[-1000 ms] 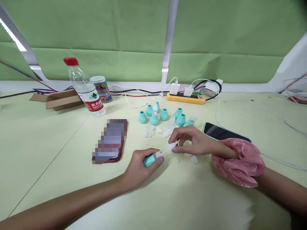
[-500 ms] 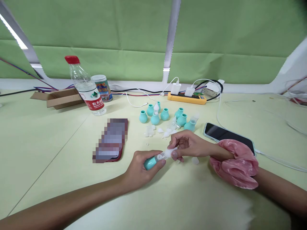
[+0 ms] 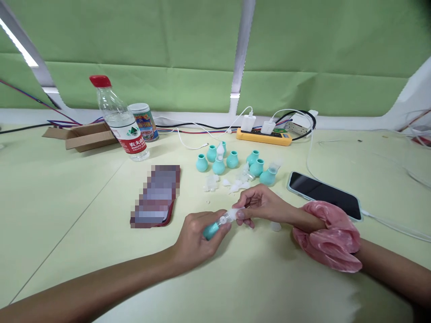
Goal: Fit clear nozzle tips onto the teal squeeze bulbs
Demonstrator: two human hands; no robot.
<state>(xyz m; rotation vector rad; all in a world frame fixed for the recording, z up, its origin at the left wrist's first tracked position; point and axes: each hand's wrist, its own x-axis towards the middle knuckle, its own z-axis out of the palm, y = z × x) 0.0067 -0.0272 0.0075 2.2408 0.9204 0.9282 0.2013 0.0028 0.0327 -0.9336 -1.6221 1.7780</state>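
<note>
Clear plastic water bottle with red cap (image 3: 119, 121) stands far left on pale yellow tabletop (image 3: 67, 193). Left hand (image 3: 197, 237) clenched around small teal rubber bulb (image 3: 211, 230), just above the tabletop at centre. Right hand (image 3: 261, 205) pinches clear plastic nozzle tip (image 3: 234, 214) seated on the bulb's neck. Pink scrunchie (image 3: 328, 242) on right wrist, black smartphone (image 3: 325, 195) behind it.

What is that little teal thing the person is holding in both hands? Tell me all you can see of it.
The teal bulb is small, rounded and looks like soft rubber or silicone. A clear plastic piece sits at its mouth, ending in a whitish translucent tip. It lies tilted, just above the table. The left hand wraps the bulb; the right hand pinches the tip. Similar bulbs stand farther back.
</note>
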